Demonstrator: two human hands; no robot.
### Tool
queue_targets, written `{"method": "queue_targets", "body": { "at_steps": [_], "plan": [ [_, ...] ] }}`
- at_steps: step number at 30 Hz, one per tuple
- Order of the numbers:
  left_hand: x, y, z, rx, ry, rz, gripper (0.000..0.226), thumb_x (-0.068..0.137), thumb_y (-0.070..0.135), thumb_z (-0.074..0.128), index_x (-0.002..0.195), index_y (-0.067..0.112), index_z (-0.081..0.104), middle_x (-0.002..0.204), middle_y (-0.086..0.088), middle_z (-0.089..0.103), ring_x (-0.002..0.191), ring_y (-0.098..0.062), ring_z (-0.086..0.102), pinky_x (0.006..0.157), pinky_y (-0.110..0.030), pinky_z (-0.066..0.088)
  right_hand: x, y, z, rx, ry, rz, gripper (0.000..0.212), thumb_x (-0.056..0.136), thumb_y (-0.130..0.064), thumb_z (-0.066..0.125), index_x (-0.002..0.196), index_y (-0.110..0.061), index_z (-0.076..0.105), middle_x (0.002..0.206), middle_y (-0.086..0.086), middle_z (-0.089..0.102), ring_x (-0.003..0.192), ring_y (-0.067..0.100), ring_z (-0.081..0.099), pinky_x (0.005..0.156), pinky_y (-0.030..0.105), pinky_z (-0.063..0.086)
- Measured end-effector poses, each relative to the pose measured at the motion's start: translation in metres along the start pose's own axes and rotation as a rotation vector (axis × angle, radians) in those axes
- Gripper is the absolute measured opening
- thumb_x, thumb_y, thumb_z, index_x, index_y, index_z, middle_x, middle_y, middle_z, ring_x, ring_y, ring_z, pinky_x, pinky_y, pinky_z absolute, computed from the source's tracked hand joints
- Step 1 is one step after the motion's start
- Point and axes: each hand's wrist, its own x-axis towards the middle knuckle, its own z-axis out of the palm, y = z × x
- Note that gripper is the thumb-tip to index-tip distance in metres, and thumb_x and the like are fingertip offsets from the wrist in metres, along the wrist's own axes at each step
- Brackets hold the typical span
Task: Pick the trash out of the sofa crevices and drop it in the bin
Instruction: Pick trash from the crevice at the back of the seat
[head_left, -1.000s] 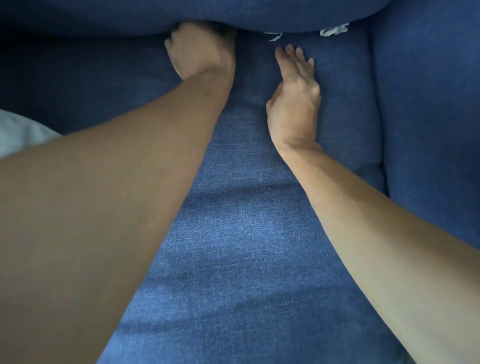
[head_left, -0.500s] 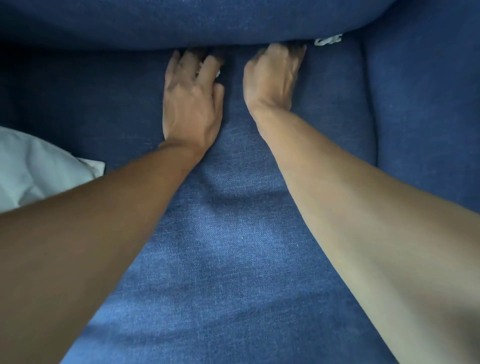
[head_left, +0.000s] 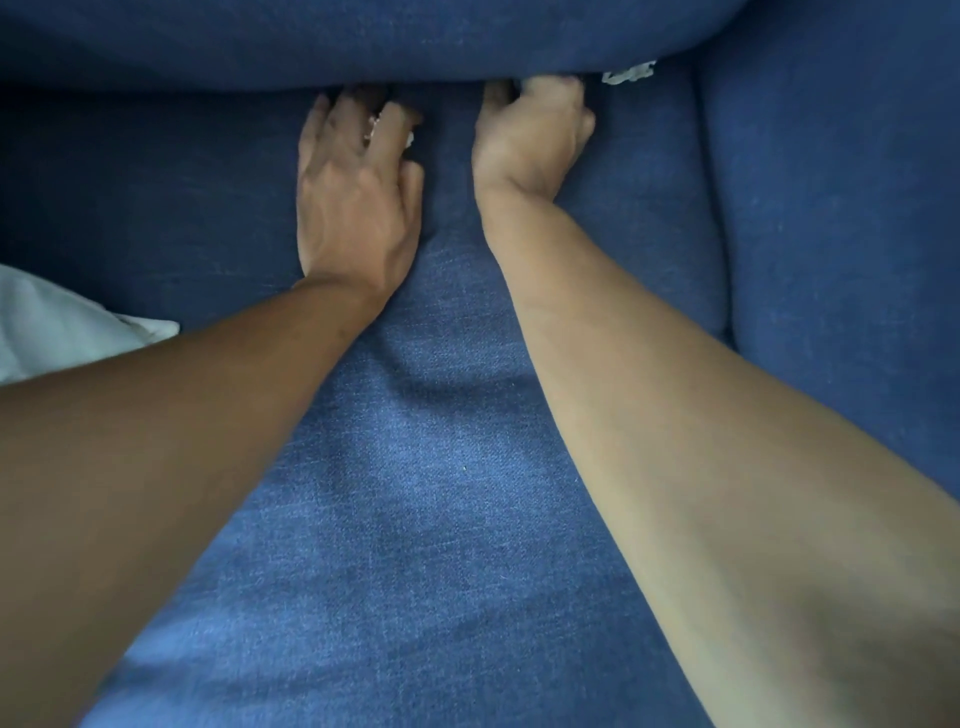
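Note:
My left hand (head_left: 358, 208) lies palm down on the blue seat cushion (head_left: 415, 519), just short of the crevice under the back cushion (head_left: 363, 41). Small white paper scraps (head_left: 375, 126) show between its curled fingers. To the right, my right hand (head_left: 530, 140) has its fingertips pushed into the same crevice, where they are hidden. A crumpled white scrap (head_left: 628, 73) sticks out of the crevice, right of my right hand and apart from it. No bin is in view.
The sofa's blue armrest (head_left: 841, 208) rises along the right side, with a seam gap beside the seat cushion. A white cloth or pillow (head_left: 62, 327) lies at the left edge, partly under my left forearm.
My left hand pulled back out of the crevice with white scraps between its fingers. My right hand moved forward from the seat and pushed its fingertips into the crevice.

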Motion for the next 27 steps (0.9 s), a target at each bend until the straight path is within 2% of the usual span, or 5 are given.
{"method": "queue_targets", "body": {
  "at_steps": [6,11,15,23,27],
  "plan": [
    [0.001,0.006,-0.006,-0.026,0.015,-0.046,0.031,0.088,0.009,0.038,0.109,0.007,0.060,0.102,-0.019,0.061,0.099,-0.034,0.053,0.111,-0.047,0.036,-0.024,0.032,-0.036,0.066,0.051,-0.157,0.011,0.084,-0.005,0.058,0.084,-0.010,0.068,0.084,0.002,0.071,0.081,0.024,0.060,0.087,0.025,0.039],
    [0.009,0.024,-0.009,-0.083,0.049,-0.181,0.030,0.088,0.011,0.039,0.106,0.009,0.062,0.104,-0.014,0.065,0.100,-0.030,0.053,0.097,-0.054,0.045,-0.024,0.064,-0.062,0.026,0.089,-0.181,0.028,0.079,0.010,0.043,0.103,0.003,0.056,0.103,0.015,0.065,0.100,0.034,0.056,0.101,0.043,0.041],
    [0.017,0.040,0.003,-0.050,0.080,-0.202,0.029,0.086,0.008,0.038,0.102,0.001,0.060,0.102,-0.019,0.066,0.098,-0.034,0.057,0.103,-0.048,0.043,-0.026,0.065,-0.052,-0.006,-0.009,-0.218,0.027,0.094,-0.008,0.049,0.120,-0.003,0.059,0.143,0.019,0.048,0.140,0.031,0.035,0.122,0.040,0.017],
    [0.007,0.033,0.026,0.113,0.068,-0.108,0.037,0.091,0.012,0.030,0.112,0.006,0.060,0.106,-0.015,0.063,0.106,-0.028,0.056,0.119,-0.038,0.024,0.002,0.066,-0.046,0.013,0.151,-0.096,0.043,0.091,0.010,0.040,0.132,0.000,0.051,0.140,0.017,0.053,0.140,0.028,0.038,0.121,0.037,0.018],
    [0.004,0.031,0.030,0.119,0.071,-0.097,0.038,0.092,0.012,0.033,0.118,0.004,0.059,0.111,-0.016,0.063,0.116,-0.028,0.055,0.119,-0.040,0.025,0.036,0.059,-0.037,-0.117,0.111,0.038,0.062,0.092,-0.023,0.047,0.144,0.003,0.028,0.153,0.020,0.033,0.144,0.029,0.027,0.122,0.043,0.010]
  ]
}}
